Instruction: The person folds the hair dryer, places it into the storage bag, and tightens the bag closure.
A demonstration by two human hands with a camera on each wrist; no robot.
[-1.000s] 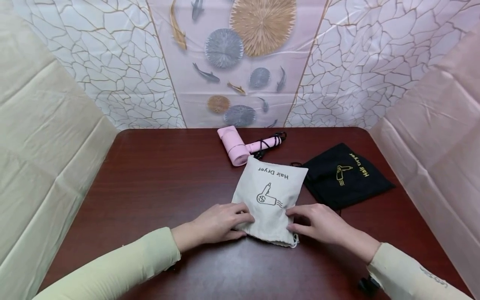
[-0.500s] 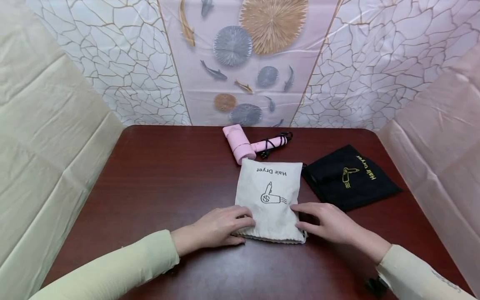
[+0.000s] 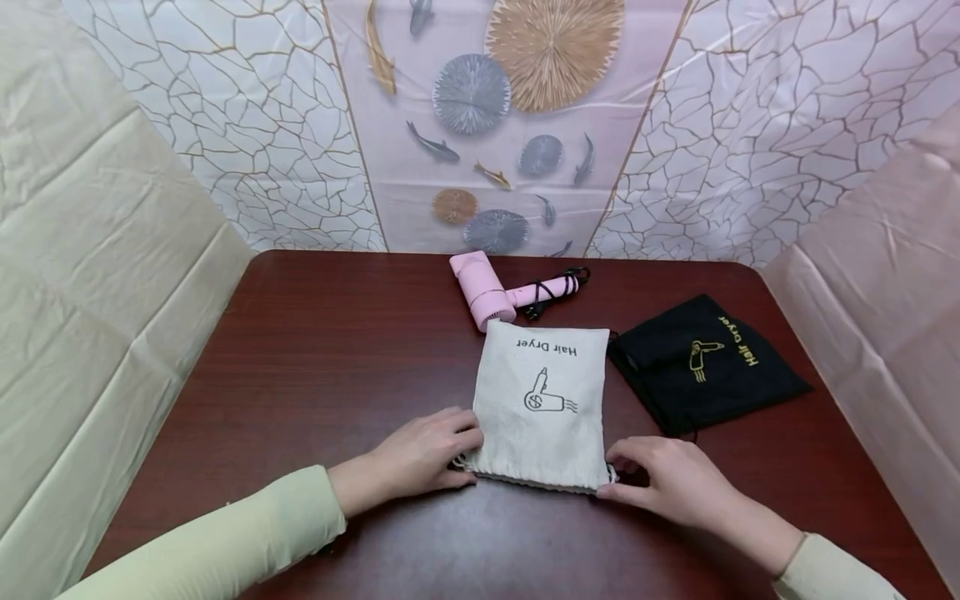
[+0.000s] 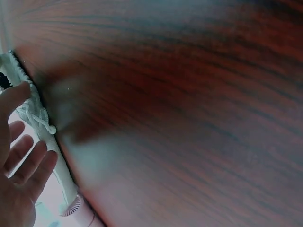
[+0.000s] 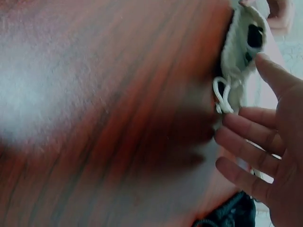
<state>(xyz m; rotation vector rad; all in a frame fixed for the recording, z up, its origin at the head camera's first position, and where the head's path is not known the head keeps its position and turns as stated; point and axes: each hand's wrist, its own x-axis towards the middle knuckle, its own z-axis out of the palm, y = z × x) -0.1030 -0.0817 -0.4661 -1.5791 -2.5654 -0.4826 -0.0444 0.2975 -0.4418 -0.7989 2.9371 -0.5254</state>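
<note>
A white drawstring bag, printed "Hair Dryer" with a dryer outline, lies flat with its gathered mouth toward me. My left hand is at the bag's lower left corner, fingers loosely bent beside the edge and a cord end near them. At the lower right corner is my right hand, thumb and fingertips right at the edge by the other cord loop. Both wrist views show the fingers spread and relaxed. In the right wrist view the mouth gapes slightly, with something dark showing in it.
Beyond the bag's top edge lies a pink hair dryer, its black cord wound around the handle. A black "Hair Dryer" bag rests to the right on the dark red wooden table. Fabric walls enclose the back and sides.
The white bag has been turned slightly and lies straighter. Both hands have slid off its front to the lower corners, the right one toward me. The head view has shifted a little.
</note>
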